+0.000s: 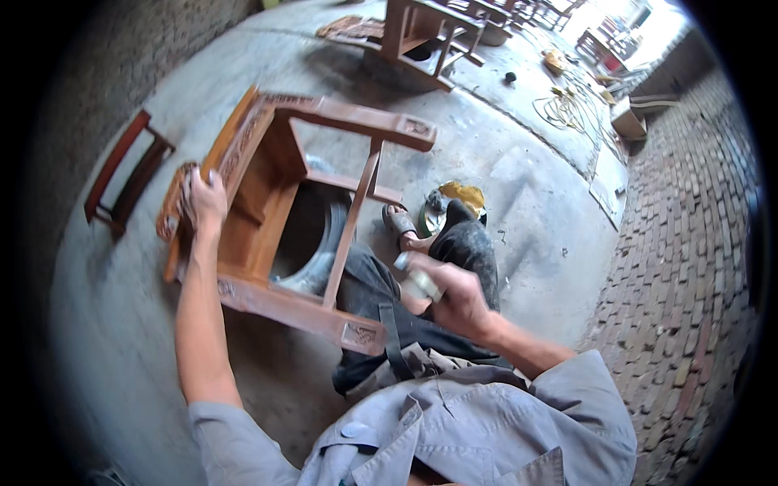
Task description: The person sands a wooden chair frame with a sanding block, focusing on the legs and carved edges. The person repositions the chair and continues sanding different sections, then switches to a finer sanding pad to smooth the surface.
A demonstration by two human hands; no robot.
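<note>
Right of the carved wooden frame (pixel 258 188), tipped beside the knees (pixel 362 274), the right hand (pixel 459 293) is clenched around a small pale object (pixel 421 283); at the frame's left edge, the left hand (pixel 206 197) grasps carved trim (pixel 172 204); left of the frame sits a smaller wooden piece (pixel 113 160); beyond the frame, more furniture (pixel 415 31)

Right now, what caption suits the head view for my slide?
Left hand grips a carved wooden frame; right hand holds a small pale object.
</note>
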